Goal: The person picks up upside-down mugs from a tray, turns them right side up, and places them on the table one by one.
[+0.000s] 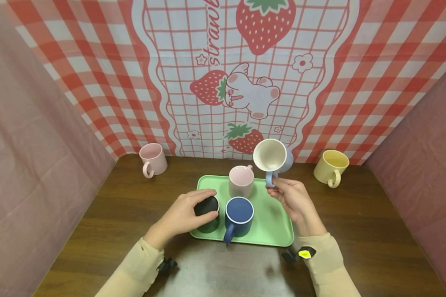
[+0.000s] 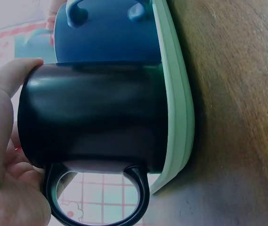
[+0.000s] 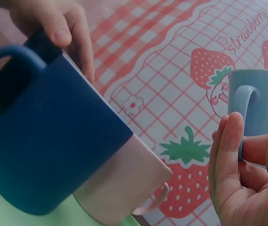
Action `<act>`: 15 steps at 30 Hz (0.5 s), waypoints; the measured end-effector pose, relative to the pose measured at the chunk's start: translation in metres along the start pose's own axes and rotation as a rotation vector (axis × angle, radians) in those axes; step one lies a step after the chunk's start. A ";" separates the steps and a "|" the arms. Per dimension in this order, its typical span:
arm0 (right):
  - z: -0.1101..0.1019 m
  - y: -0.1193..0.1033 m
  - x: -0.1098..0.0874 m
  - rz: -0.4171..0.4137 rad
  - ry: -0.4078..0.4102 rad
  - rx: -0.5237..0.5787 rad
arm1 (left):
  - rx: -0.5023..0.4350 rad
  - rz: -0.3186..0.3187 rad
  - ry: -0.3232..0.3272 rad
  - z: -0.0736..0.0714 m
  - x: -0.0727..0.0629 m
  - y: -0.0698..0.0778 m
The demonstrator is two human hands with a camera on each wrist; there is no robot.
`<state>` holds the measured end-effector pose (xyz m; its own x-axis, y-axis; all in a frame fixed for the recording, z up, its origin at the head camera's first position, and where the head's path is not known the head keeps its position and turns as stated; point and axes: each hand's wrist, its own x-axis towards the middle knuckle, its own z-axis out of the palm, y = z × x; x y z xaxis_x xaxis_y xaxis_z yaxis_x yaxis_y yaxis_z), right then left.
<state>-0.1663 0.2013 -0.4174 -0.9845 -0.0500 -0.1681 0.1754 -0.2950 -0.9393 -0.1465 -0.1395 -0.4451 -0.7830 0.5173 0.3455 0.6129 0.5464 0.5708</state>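
Note:
My left hand (image 1: pixel 182 212) grips a black mug (image 2: pixel 96 113) around its rim, with the thumb and fingers on opposite sides. That mug stands upright at the left end of a light green tray (image 1: pixel 269 227). By its handle, my right hand (image 1: pixel 291 200) pinches a light blue mug (image 3: pixel 265 101), which hangs above the tray's far right part, its cream inside tilted towards me. Right beside the black mug stands a dark blue mug (image 1: pixel 239 216), handle to the front. Behind it on the tray is a pale pink mug (image 1: pixel 241 183).
Another pink mug (image 1: pixel 154 161) stands at the table's back left, and a yellow mug (image 1: pixel 328 169) at the back right. A strawberry-print cloth (image 1: pixel 178 103) hangs behind the wooden table (image 1: pixel 364 231). Pinkish cloth (image 1: pixel 41 165) covers the sides.

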 end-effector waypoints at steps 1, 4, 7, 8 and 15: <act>0.000 0.000 0.000 0.013 -0.010 0.015 | 0.000 -0.002 -0.002 0.000 0.000 0.000; 0.002 0.001 0.000 0.042 -0.026 0.050 | -0.002 0.001 -0.005 -0.001 0.000 0.002; 0.003 0.002 0.000 0.062 -0.042 0.076 | -0.005 0.015 -0.007 -0.002 0.001 0.003; 0.003 0.002 0.000 0.066 -0.040 0.082 | -0.003 0.019 -0.010 -0.003 0.001 0.002; 0.002 0.000 -0.001 0.100 -0.041 0.109 | 0.032 0.036 -0.055 -0.007 0.006 0.002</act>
<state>-0.1651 0.1995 -0.4165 -0.9617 -0.1229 -0.2451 0.2739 -0.3886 -0.8797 -0.1511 -0.1400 -0.4363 -0.7542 0.5715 0.3234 0.6440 0.5474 0.5344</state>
